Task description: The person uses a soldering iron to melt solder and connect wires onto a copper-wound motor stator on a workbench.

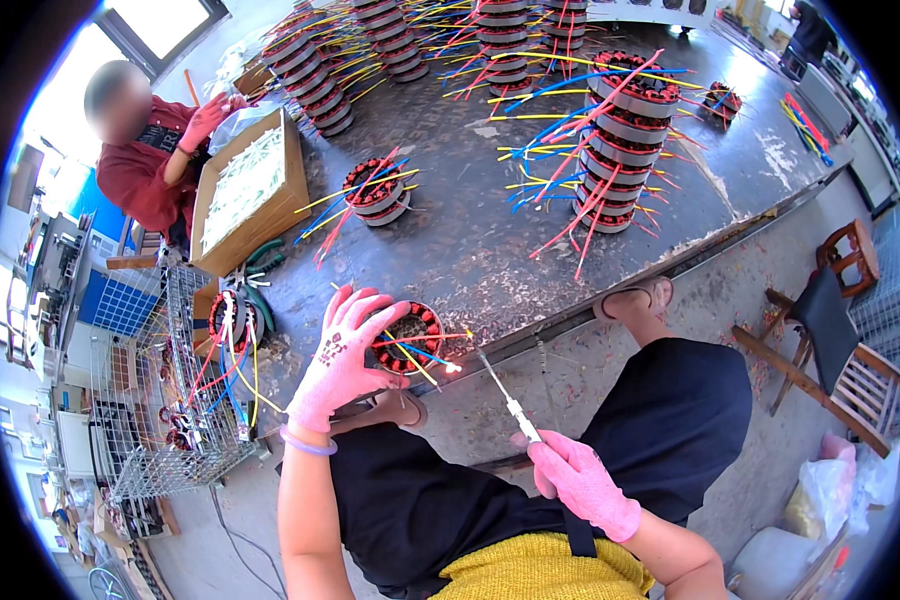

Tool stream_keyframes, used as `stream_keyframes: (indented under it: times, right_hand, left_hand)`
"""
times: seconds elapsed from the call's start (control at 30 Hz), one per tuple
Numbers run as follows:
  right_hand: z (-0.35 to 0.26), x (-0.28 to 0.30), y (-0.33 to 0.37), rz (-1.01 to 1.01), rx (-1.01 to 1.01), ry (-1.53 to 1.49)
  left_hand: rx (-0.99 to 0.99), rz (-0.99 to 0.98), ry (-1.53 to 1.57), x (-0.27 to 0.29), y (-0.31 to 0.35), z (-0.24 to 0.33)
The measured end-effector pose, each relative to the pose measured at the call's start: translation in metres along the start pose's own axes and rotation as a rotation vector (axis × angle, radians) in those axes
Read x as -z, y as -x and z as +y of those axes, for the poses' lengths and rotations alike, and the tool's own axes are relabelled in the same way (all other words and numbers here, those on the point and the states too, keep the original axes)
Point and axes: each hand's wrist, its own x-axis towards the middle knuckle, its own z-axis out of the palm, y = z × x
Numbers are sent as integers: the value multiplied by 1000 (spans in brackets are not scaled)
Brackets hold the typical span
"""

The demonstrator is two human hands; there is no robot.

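My left hand [342,352], in a pink glove, grips a small motor stator [431,325] at the table's near edge. Its fingers and thumb curl round the left side of the ring, hiding part of it. Red, yellow and blue wires stick out of the stator toward the right. A bright orange-white glow shows at the end of the blue wire [432,357]. My right hand [585,485], also gloved in pink, is closed round a slim white-handled tool [515,408] with a long thin metal shaft. The tool's tip points up-left, close to the wire ends; whether it touches them I cannot tell.
Stacks of wired stators [625,150] stand across the dark metal table [470,240]. A single stator [378,195] sits mid-table. Green-handled pliers [262,262] lie by a cardboard box [292,170]. A co-worker [155,170] sits far left; a wire basket [175,400] is at left.
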Motion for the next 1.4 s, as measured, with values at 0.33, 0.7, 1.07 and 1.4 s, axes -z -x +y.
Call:
stream_keyframes:
  times: [0.33,0.7,1.07,1.4]
  right_hand:
    - [0,0,-3,0,-5,22]
    - [2,0,-1,-4,24,11]
    - [-5,-3,-2,-13,7,16]
    - [0,-1,-3,-15,12,41]
  left_hand:
    - [-15,6,11,-2,1,-7]
    - [-12,-2,23,-1,2,-8]
    - [13,-17,28,-1,1,-3]
    - [0,-35,31,1,1,-5]
